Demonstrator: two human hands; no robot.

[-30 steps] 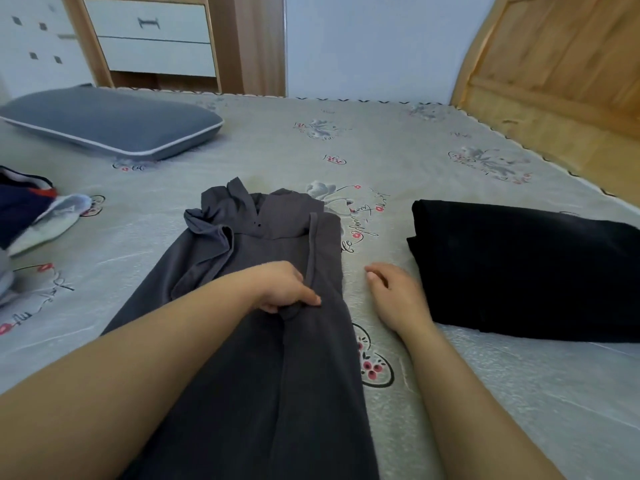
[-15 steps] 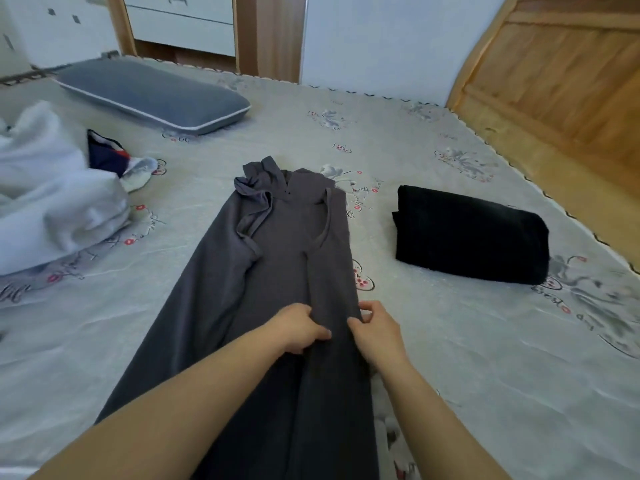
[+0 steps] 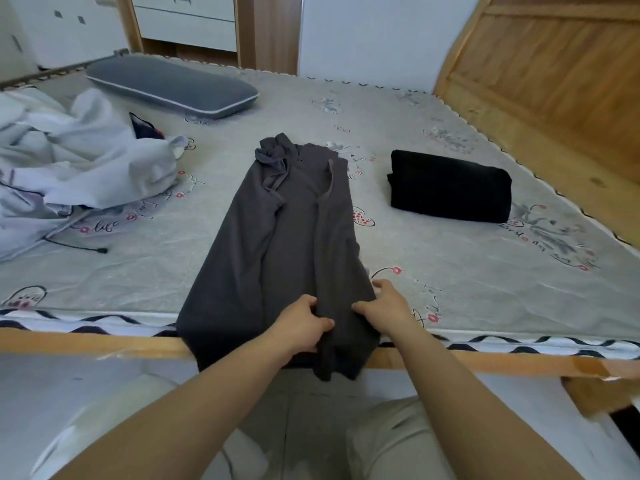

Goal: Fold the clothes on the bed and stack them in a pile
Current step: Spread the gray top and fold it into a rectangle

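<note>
1. a grey garment (image 3: 291, 244) lies lengthwise down the middle of the bed (image 3: 433, 271), folded into a long narrow strip, its collar end bunched at the far end and its near end hanging over the bed's wooden rail (image 3: 86, 344).
2. the left hand (image 3: 303, 325) grips the cloth near the bed's edge, fingers curled round a fold at the strip's centre line, thumb on top.
3. the right hand (image 3: 384, 308) sits just beside it on the strip's right edge — thumb lying on the cloth, fingers curled at the edge; whether they pinch the fabric or only press it cannot be told.
4. the two hands are close together, a narrow band of grey cloth between them.
5. a black folded garment (image 3: 450, 185) rests on the bed to the right of the grey one, well apart from it.
6. a heap of white clothes (image 3: 79, 161) lies unfolded at the left, with a dark item (image 3: 145, 128) poking out behind it and a thin black cord (image 3: 76, 245) trailing from under it onto the sheet.
7. a grey pillow (image 3: 173, 86) lies at the far left of the bed — beyond it, white drawers (image 3: 187, 19); the wooden headboard (image 3: 554, 71) rises at the right.
8. the person's light trousers (image 3: 381, 441) show at the bottom.
</note>
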